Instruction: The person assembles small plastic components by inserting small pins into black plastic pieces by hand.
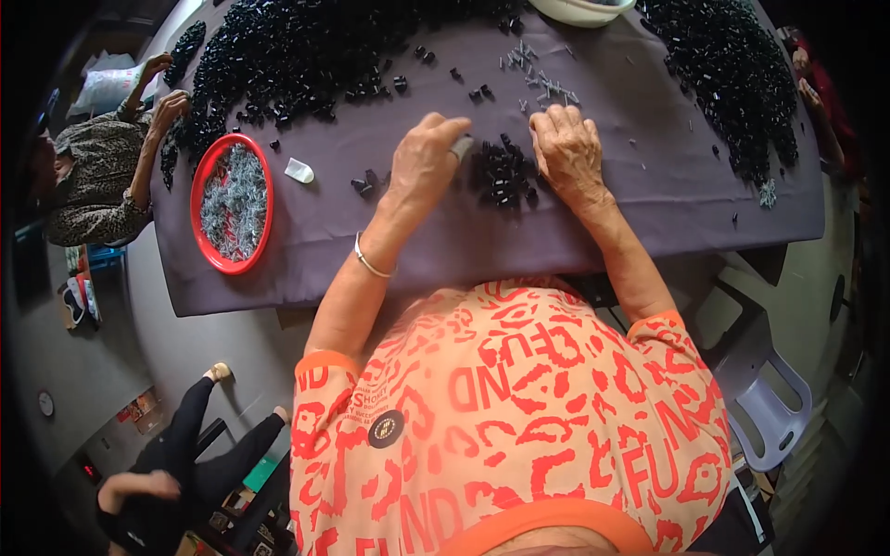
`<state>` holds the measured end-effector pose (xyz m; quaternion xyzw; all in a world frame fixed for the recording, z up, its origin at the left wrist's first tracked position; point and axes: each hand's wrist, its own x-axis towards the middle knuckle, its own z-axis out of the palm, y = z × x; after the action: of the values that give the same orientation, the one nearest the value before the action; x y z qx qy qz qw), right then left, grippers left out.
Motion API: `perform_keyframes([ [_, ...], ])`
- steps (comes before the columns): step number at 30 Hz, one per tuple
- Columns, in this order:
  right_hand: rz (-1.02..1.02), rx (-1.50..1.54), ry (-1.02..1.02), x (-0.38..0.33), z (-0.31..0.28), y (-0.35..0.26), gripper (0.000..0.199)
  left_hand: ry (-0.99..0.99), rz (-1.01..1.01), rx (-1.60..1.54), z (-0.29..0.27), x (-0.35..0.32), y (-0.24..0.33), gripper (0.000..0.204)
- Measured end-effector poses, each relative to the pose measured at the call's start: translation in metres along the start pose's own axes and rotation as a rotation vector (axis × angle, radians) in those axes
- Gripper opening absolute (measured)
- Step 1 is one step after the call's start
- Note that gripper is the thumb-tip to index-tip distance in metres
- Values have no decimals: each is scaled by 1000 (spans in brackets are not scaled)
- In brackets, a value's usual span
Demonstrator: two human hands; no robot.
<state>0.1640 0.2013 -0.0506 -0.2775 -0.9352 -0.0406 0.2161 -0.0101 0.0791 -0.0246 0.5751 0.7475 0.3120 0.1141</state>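
Observation:
My left hand (425, 159) is raised a little over the table, its fingers curled in a pinch. A whitish cover (461, 146) sits on one of its fingers. Whatever the fingertips hold is too small or hidden to make out. Just right of it lies a small pile of glossy black plastic pieces (503, 173). On that pile's other side is my right hand (567, 153), fingers bent together at the tabletop; what they grip, if anything, is hidden. Beyond its knuckles thin grey pins (554, 91) are scattered. A few black pieces (363, 185) lie beside my left wrist.
Large heaps of black pieces (278, 60) cover the far left and far right (728, 74) of the purple-grey cloth (408, 269). A red tray (268, 199) holds grey pins. A white finger-shaped cover (298, 170) lies near it. A white bowl (584, 13) stands far back. Co-workers sit at both sides.

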Motion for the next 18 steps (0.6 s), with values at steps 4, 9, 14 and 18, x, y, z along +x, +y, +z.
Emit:
perform_keyframes([
  [4,98,312,129,-8,-11,-1,9,-167,-29,98,0,11,-1,15],
  [9,305,912,-2,-8,-29,-4,8,-58,-3,85,1,2,2,19],
  [14,463,1501,-148,-11,-28,-17,11,4,-560,-1092,-11,-20,20,14],
  [18,406,1516,-236,-8,-52,-42,11,100,-620,-1321,-7,-54,20,12],
])
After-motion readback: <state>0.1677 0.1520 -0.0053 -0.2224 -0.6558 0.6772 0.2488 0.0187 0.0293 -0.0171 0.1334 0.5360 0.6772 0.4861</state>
